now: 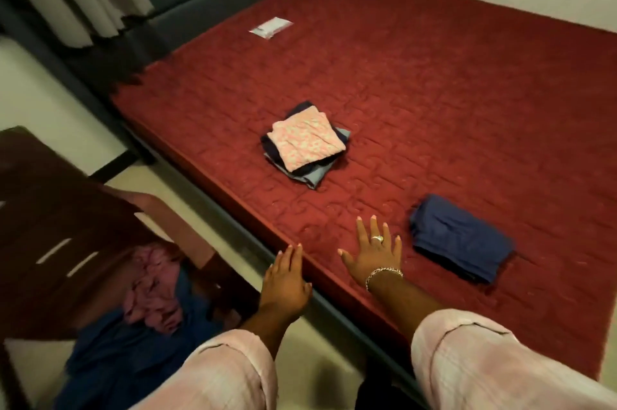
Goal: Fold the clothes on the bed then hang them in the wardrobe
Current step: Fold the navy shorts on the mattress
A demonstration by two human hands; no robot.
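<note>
Both hands empty: our left hand (pixel 287 279) flat at mattress edge (pixel 233 195), right hand (pixel 372 254) splayed on red cover, grips nothing. Risk, we judge: one-handed scoop skews folded navy garment (pixel 460 241) just right of it. Folded stack (pixel 305 145) mid-bed, pink floral on top, edges slightly fanned.

I see a folded stack (pixel 305 145), pink floral piece on top, mid-bed (pixel 467 82). A folded navy garment (pixel 460 239) lies nearer, to the right, well apart.
</note>
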